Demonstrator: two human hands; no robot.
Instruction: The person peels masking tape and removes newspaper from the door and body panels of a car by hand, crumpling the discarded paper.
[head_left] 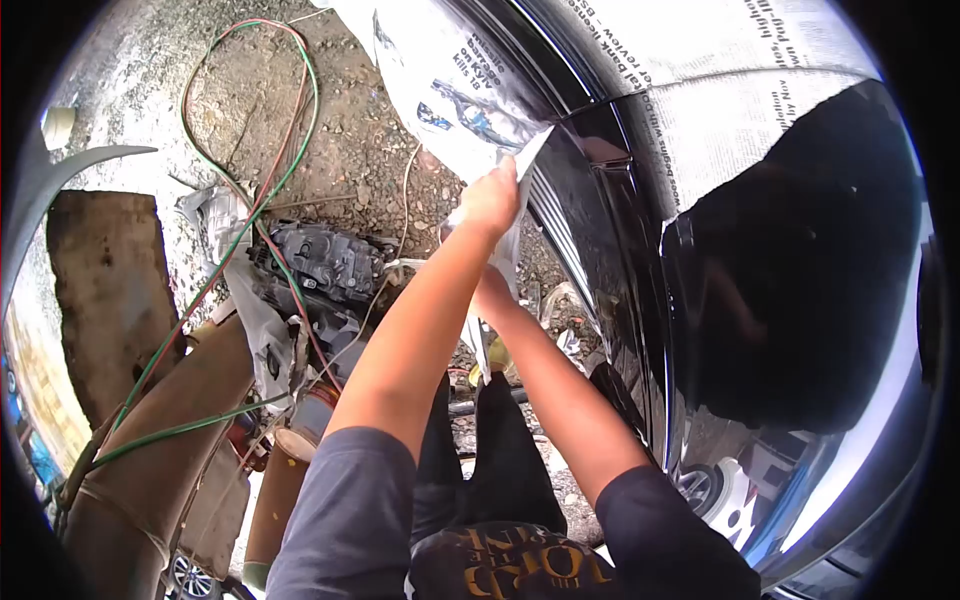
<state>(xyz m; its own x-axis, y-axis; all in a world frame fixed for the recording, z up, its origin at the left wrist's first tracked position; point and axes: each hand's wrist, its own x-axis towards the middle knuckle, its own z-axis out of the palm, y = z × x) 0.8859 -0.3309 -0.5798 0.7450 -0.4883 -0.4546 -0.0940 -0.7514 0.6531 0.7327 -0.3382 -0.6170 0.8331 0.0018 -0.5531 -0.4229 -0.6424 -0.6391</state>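
My left hand is closed on the lower edge of a newspaper sheet, with the thumb on top of the paper. This sheet hangs down along the side of a glossy black car. Below it, partly behind my left forearm, my right hand is close to a hanging strip of the paper. Its fingers are mostly hidden, so I cannot tell if they grip the strip. More newspaper lies over the car's upper surface on the right, beside an uncovered shiny black panel.
Stony ground lies to the left. On it sit a dark mechanical part, a looped green and red hose, a brown board and a large brown pipe-like piece. The car body borders my right side.
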